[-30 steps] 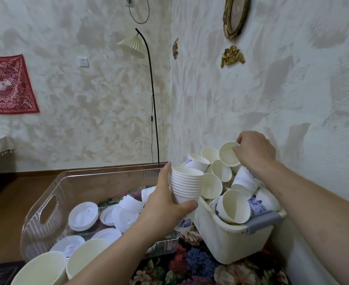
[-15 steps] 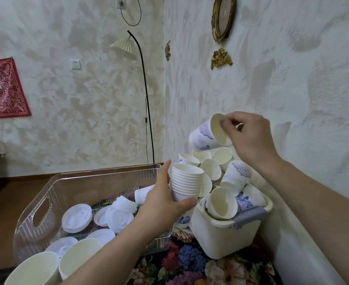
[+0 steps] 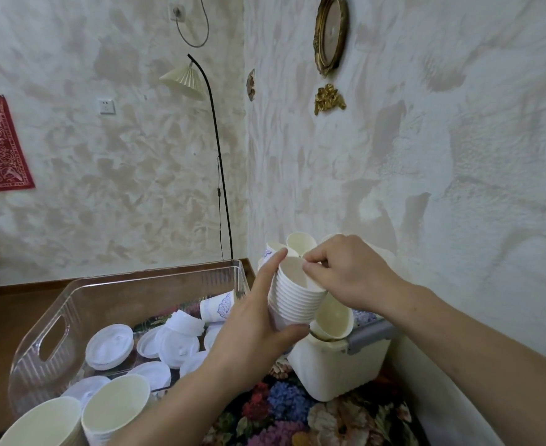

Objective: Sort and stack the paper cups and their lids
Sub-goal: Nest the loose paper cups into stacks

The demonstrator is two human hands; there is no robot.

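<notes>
Stack of nested paper cups [image 3: 294, 296], held above the white bin [image 3: 336, 368]. Left hand [image 3: 255, 326]: grip wrapped around the stack's side. Right hand [image 3: 345, 275]: grip pinching the top cup's rim. Left of the bin, a clear tray [image 3: 82, 313] contains white lids [image 3: 109, 346].

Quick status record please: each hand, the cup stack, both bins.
left hand: grips nested stack of white paper cups
right hand: pinches rim of top cup
stack: tilted, held above white plastic bin
white bin: loose cups inside
clear plastic bin: white round lids, one patterned cup
</notes>
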